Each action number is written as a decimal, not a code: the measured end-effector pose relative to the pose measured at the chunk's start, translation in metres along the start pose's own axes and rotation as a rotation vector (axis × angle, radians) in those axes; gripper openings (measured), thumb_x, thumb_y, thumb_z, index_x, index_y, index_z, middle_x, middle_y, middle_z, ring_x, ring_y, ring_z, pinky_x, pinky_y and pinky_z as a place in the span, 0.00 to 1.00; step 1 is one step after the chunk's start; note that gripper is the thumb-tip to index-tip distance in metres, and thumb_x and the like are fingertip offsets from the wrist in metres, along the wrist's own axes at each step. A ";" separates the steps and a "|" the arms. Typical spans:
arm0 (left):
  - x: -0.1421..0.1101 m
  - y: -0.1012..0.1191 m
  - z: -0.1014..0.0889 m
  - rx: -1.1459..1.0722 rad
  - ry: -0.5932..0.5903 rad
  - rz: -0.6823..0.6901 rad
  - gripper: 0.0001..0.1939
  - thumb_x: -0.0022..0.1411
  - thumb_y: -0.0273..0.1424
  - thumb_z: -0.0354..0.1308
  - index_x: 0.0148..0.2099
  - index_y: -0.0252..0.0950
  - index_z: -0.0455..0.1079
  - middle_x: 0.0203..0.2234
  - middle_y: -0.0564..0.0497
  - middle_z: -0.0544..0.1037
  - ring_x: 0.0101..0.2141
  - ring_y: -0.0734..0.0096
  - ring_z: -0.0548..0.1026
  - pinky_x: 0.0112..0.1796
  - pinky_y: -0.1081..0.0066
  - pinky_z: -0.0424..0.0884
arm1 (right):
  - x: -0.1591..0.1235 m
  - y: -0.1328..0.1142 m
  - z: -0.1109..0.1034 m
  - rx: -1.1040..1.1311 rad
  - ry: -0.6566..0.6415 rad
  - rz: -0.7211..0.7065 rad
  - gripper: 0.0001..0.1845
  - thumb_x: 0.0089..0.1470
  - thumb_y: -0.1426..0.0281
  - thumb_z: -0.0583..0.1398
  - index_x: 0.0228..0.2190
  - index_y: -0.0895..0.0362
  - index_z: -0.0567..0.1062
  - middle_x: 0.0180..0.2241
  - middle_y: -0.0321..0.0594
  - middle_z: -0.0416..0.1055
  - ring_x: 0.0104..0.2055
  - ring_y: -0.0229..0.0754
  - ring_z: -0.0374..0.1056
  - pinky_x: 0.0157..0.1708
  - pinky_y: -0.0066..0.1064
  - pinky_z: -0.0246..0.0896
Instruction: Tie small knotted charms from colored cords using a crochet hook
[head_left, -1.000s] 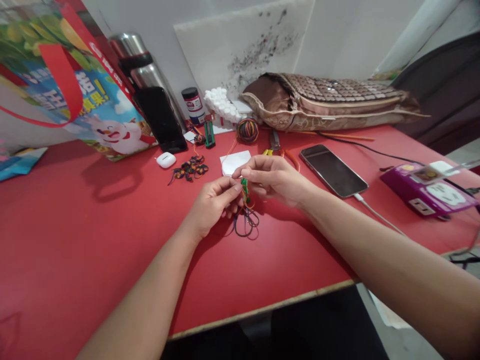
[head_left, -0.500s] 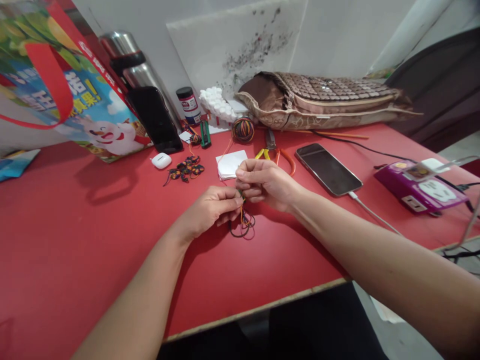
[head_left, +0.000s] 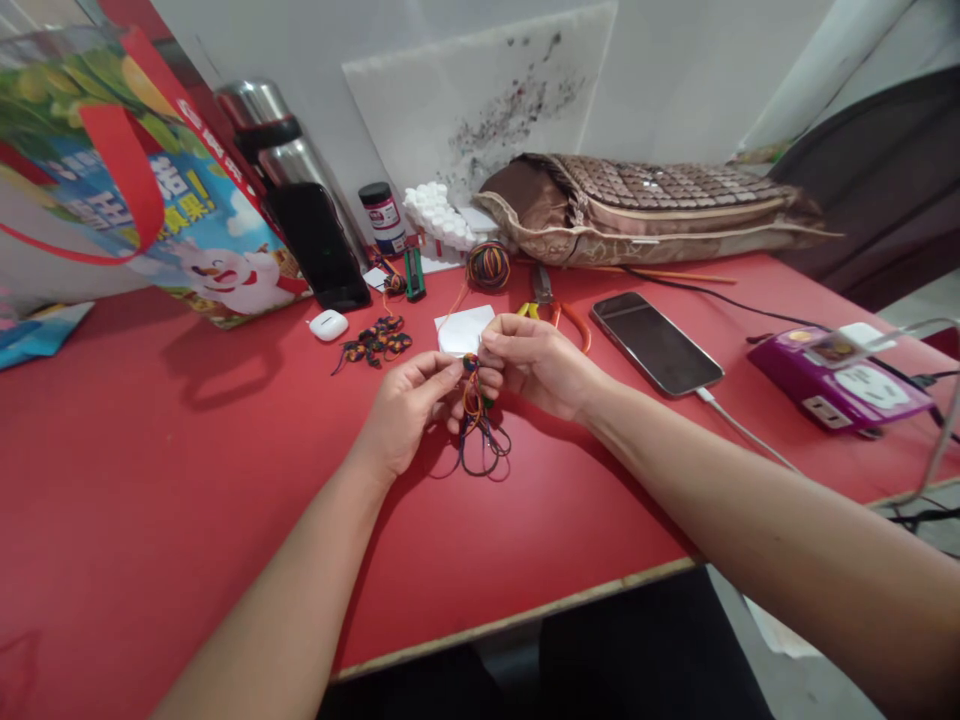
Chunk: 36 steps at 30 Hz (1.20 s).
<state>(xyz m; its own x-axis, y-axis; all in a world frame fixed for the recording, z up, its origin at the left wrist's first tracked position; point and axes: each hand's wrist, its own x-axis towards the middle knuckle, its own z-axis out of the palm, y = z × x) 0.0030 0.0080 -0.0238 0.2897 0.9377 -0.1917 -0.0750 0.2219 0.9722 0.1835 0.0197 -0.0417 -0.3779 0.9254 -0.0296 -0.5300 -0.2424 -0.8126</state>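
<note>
We see the red table [head_left: 225, 520], cut off at left, the right hand [head_left: 536, 365] and left hand [head_left: 409, 410], each grip pinched narrowly on the multicoloured cords [head_left: 473, 405] between them, white paper [head_left: 457, 325] partly hidden beyond, and a small knot [head_left: 470, 362] whose strands we cannot separate.

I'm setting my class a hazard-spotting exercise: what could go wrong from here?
The loose cord loops hanging below the hands could tangle. The small knotted cord at the fingertips of the left hand and right hand might slip or loosen if a pinch eases. The white charging cable runs close beside the right forearm, so an outward sweep might snag it.
</note>
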 end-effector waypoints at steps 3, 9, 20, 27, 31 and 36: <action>0.000 -0.002 0.001 0.035 -0.006 0.010 0.18 0.54 0.42 0.74 0.37 0.35 0.74 0.24 0.52 0.79 0.20 0.76 0.71 0.19 0.75 0.68 | 0.001 0.001 0.000 -0.011 -0.023 -0.006 0.17 0.60 0.69 0.68 0.26 0.55 0.66 0.23 0.30 0.63 0.24 0.34 0.63 0.28 0.29 0.64; -0.001 -0.005 0.001 0.171 0.015 0.107 0.11 0.59 0.38 0.69 0.36 0.36 0.74 0.20 0.55 0.76 0.16 0.78 0.66 0.18 0.75 0.63 | 0.000 0.000 0.002 -0.067 -0.002 0.018 0.14 0.54 0.69 0.70 0.27 0.56 0.68 0.22 0.30 0.64 0.23 0.34 0.64 0.26 0.28 0.62; -0.001 -0.005 0.000 0.350 0.046 0.256 0.06 0.61 0.33 0.65 0.34 0.38 0.74 0.18 0.58 0.70 0.20 0.75 0.65 0.24 0.72 0.63 | 0.002 0.004 0.004 -0.367 0.081 -0.004 0.09 0.51 0.74 0.66 0.26 0.57 0.70 0.18 0.28 0.63 0.18 0.30 0.56 0.18 0.23 0.49; -0.003 -0.009 0.005 0.252 0.066 0.235 0.05 0.62 0.32 0.62 0.33 0.38 0.73 0.16 0.60 0.67 0.15 0.78 0.61 0.18 0.74 0.57 | 0.003 0.004 0.004 -0.349 0.010 0.022 0.07 0.47 0.75 0.65 0.26 0.56 0.71 0.17 0.28 0.61 0.18 0.31 0.54 0.15 0.22 0.49; -0.002 -0.010 0.005 0.127 0.054 0.141 0.07 0.61 0.34 0.63 0.33 0.38 0.70 0.15 0.60 0.67 0.14 0.78 0.61 0.15 0.75 0.57 | 0.003 0.006 0.003 -0.257 -0.035 -0.010 0.08 0.47 0.72 0.67 0.26 0.57 0.71 0.18 0.28 0.61 0.18 0.30 0.53 0.17 0.22 0.48; -0.002 -0.005 0.001 0.107 0.019 0.119 0.14 0.61 0.41 0.68 0.37 0.38 0.71 0.18 0.59 0.70 0.15 0.78 0.64 0.15 0.76 0.58 | 0.004 0.007 0.002 -0.200 -0.039 -0.012 0.11 0.46 0.71 0.69 0.25 0.58 0.72 0.19 0.28 0.63 0.20 0.28 0.53 0.20 0.23 0.47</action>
<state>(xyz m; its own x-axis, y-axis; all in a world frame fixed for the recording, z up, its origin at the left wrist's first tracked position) 0.0042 0.0048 -0.0281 0.2665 0.9609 -0.0757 -0.0050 0.0799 0.9968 0.1770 0.0210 -0.0466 -0.4039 0.9148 0.0001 -0.3744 -0.1652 -0.9124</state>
